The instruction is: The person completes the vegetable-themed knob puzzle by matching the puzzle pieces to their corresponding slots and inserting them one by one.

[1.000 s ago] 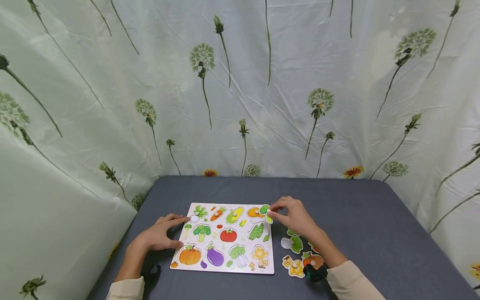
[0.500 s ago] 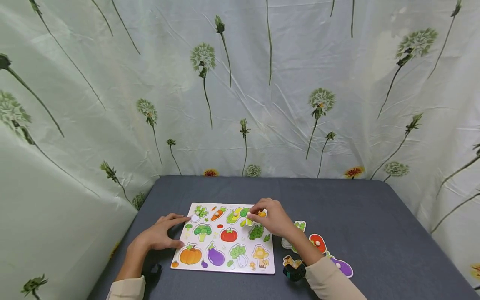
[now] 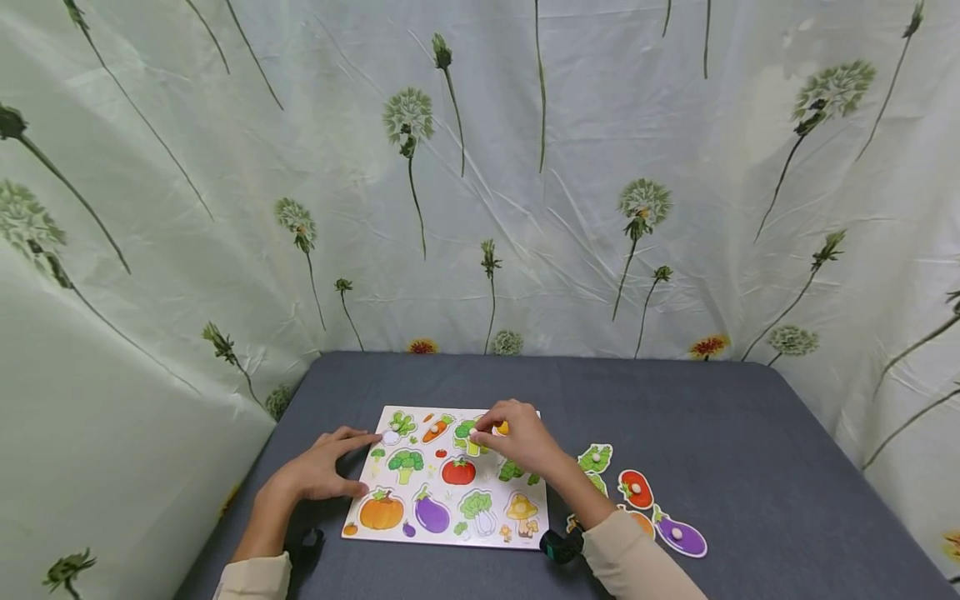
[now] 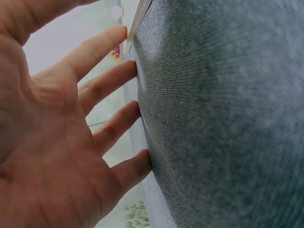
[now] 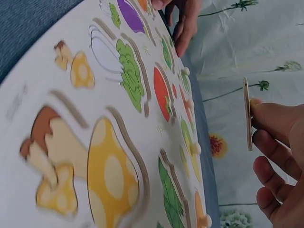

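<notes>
My right hand [image 3: 519,437] pinches a broccoli puzzle piece [image 3: 463,431] between thumb and fingers, over the top row of the white vegetable puzzle board [image 3: 442,536]. In the right wrist view, that broccoli piece [image 5: 248,116] appears edge-on and raised off the board; its knob is hidden by the fingertips. My left hand [image 3: 322,467] rests at the board's left edge with fingers spread, thumb near the lower left and index finger near the upper left. Left wrist view: the left hand's [image 4: 57,128] fingertips touch the grey cloth beside the board's edge.
Right of the board lie loose pieces: a leafy green one [image 3: 596,457], a tomato [image 3: 636,489], an eggplant [image 3: 680,535] and an orange one [image 3: 643,523], some partly behind the right forearm. A knobbed carrot piece [image 3: 435,430] sits in the board. A floral curtain [image 3: 480,167] hangs behind.
My right hand has carried the broccoli piece leftward from the board's upper right corner to over the corn spot, uncovering loose pieces on the right. The left hand stays put.
</notes>
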Tool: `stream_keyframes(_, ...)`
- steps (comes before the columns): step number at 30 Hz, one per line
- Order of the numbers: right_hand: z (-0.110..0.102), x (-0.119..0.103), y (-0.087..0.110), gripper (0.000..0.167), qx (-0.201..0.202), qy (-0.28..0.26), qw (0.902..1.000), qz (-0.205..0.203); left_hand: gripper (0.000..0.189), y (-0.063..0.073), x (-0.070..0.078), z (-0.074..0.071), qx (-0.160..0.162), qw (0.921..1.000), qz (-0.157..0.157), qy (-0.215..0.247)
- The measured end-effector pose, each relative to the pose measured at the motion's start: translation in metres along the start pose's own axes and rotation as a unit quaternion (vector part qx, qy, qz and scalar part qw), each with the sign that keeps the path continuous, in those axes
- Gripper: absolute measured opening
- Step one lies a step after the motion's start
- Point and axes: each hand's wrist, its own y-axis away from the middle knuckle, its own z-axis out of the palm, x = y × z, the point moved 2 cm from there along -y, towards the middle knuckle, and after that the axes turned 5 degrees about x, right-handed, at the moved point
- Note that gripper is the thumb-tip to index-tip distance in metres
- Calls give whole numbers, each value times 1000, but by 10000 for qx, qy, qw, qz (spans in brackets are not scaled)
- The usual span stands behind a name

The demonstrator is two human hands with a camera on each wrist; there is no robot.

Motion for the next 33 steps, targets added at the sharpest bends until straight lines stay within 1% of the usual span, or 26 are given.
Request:
stream_keyframes(6, 13, -4, -7, 6, 4, 2, 9999, -109, 85, -2, -1, 1, 40, 10000, -18, -34)
stream_keyframes(12, 27, -8, -12, 8, -109, -56, 9999, -46, 85, -2, 0, 0, 10, 10000, -9, -48)
stream_keyframes(21, 47, -13, -18, 10, -312, -179, 9993, 103, 85, -3, 0, -1, -4, 9999, -92, -83)
stream_keyframes(27, 60, -16, -22, 8, -370, -179, 9991, 100, 85, -2, 1, -1, -14, 9999, -150, -61)
stream_keyframes(33, 76, -19, -25, 5, -411, -193, 9989, 91, 84, 1, 3, -1, 1, 10000, -85, -11)
